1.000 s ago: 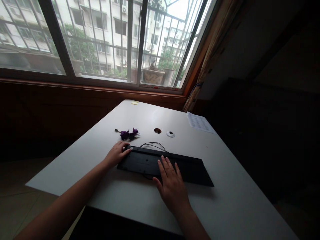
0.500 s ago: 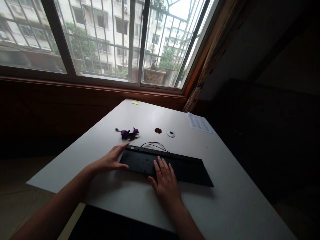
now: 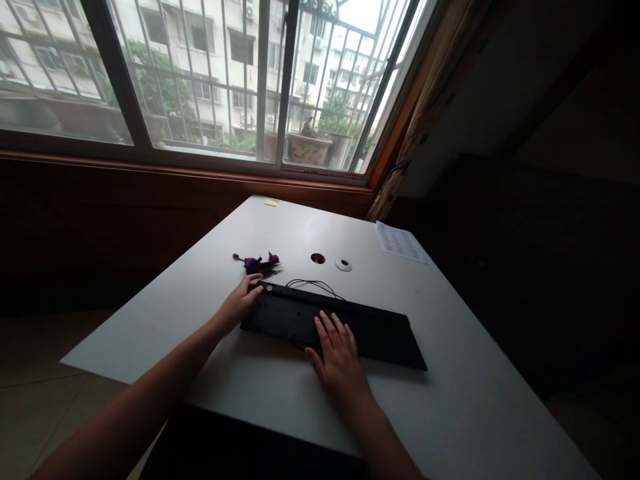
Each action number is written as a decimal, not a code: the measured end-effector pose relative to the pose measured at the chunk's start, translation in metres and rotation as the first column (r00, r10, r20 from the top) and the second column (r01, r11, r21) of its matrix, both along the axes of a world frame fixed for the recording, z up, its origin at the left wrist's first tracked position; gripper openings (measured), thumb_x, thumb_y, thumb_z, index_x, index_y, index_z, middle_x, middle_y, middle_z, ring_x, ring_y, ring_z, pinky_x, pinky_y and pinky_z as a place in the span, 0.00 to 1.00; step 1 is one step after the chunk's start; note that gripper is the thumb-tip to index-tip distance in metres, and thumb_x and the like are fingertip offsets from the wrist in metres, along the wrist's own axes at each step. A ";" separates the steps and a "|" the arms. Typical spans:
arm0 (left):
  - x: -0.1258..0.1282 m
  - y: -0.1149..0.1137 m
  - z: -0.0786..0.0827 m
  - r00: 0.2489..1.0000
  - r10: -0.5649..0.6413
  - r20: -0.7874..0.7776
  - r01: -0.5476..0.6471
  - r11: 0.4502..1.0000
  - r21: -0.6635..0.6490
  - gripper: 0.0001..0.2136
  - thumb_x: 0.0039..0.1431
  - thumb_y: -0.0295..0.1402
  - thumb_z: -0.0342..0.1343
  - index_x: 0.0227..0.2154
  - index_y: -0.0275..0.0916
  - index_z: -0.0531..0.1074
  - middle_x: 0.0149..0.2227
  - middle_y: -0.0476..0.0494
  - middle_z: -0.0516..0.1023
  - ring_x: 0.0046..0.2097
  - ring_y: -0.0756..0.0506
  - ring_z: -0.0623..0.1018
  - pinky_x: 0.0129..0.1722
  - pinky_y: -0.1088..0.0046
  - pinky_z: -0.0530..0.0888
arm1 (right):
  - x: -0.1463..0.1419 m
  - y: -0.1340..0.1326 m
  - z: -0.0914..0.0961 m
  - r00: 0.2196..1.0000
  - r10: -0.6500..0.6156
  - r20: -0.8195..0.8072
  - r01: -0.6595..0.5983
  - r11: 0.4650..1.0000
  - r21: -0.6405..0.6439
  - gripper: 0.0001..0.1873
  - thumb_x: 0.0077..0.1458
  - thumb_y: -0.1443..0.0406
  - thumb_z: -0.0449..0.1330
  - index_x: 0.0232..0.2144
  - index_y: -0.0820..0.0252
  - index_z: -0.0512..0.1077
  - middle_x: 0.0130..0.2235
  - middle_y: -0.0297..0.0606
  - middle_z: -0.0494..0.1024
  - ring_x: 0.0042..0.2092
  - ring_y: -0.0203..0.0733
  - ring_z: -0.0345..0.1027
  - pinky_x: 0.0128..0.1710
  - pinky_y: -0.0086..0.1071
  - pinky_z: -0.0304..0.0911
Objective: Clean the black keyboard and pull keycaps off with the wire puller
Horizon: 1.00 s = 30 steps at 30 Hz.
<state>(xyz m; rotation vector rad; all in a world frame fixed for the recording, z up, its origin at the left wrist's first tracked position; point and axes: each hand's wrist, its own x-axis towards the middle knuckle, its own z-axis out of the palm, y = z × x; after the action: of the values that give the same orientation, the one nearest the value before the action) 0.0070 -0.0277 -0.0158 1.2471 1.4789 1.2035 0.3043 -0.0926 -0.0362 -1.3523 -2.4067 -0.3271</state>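
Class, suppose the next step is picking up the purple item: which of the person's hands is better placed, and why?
Left, most likely. The left hand is at the left end of the black panel, close to the purple item; the right hand lies over the panel's middle, farther away.

Left hand (image 3: 239, 305) back at far-left corner of black keyboard (image 3: 383, 335)

Its thumb and fingers, spread along the left end half a second ago, now gather there. The right hand's (image 3: 343, 363) fingers lie closer together than a second ago.

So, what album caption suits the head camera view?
Left hand and right hand on a black keyboard, white table, bright window beyond.
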 end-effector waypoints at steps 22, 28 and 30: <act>0.001 0.008 -0.019 0.903 -0.002 0.429 0.031 0.998 -0.059 0.31 0.45 0.38 0.72 0.54 0.34 0.74 0.48 0.33 0.79 0.40 0.40 0.80 0.37 0.68 0.75 | -0.005 0.005 0.011 0.999 -0.046 -0.018 0.047 0.998 0.043 0.39 0.68 0.48 0.47 0.71 0.65 0.46 0.70 0.51 0.55 0.71 0.54 0.45 0.68 0.56 0.41; 0.002 0.008 -0.019 0.902 -0.002 0.432 0.033 0.997 -0.064 0.31 0.46 0.37 0.71 0.55 0.35 0.74 0.45 0.34 0.80 0.39 0.41 0.80 0.36 0.68 0.75 | -0.010 0.002 0.018 0.994 -0.083 -0.066 0.090 0.989 0.120 0.43 0.68 0.49 0.47 0.72 0.64 0.35 0.73 0.51 0.43 0.73 0.54 0.35 0.69 0.56 0.40; 0.002 0.008 -0.020 0.903 -0.001 0.430 0.031 0.998 -0.061 0.31 0.46 0.37 0.71 0.55 0.35 0.74 0.45 0.34 0.80 0.39 0.41 0.80 0.36 0.68 0.75 | -0.013 0.001 0.021 0.994 -0.084 -0.062 0.092 0.988 0.127 0.43 0.68 0.49 0.47 0.72 0.64 0.34 0.73 0.52 0.42 0.73 0.54 0.35 0.69 0.56 0.40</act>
<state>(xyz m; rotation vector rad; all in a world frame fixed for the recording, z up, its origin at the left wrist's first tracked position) 0.0090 -0.0198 -0.0355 0.8723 1.1665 1.3073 0.2918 -0.0912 -0.0156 -1.3931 -2.2430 -0.4541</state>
